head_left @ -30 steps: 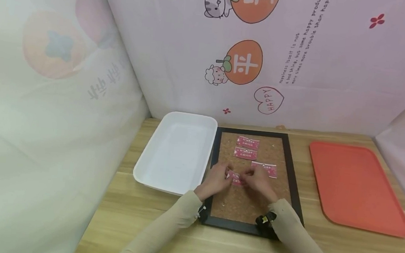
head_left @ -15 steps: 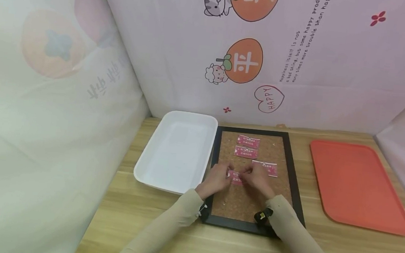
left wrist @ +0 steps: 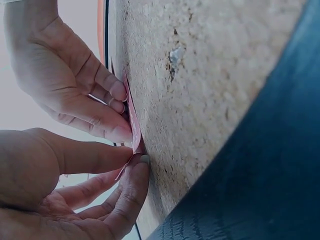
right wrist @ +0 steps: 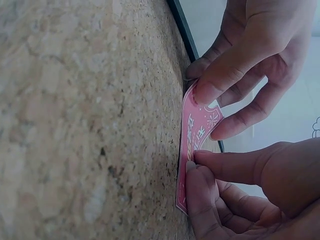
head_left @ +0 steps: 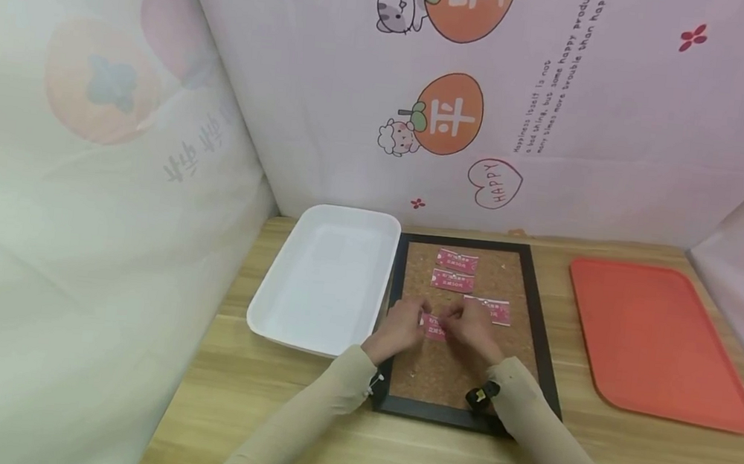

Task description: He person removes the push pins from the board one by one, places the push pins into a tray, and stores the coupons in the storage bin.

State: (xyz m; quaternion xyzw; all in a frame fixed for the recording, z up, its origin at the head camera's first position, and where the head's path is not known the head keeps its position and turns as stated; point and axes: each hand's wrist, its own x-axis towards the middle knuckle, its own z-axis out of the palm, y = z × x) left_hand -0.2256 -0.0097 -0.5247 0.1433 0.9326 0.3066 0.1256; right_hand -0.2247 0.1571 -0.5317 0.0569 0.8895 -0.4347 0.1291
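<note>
I have both hands working over the corkboard, on its left half near mid-height. The left hand [head_left: 399,328] has its grip closed, thumb and fingers pinching the left end of a pink card [head_left: 433,328] that bows slightly, its printed face outward. The right hand [head_left: 473,328] meets the same card at its middle, thumb and a bent finger drawn together against it; the fingertips crowd each other in my wrist feeds, so I can't tell whether that grip holds anything small. The corkboard [head_left: 428,383], framed in black, lies on the wooden counter [head_left: 430,462]. On its upper part, beyond my hands, I see three more pink cards [head_left: 452,281]: two one above the other near the far edge, and one nearer, toward the board's right, partly behind the right hand. Just beside the board on its left sits a white tray [head_left: 323,280]; a red tray [head_left: 664,342] lies apart from it on its right.
</note>
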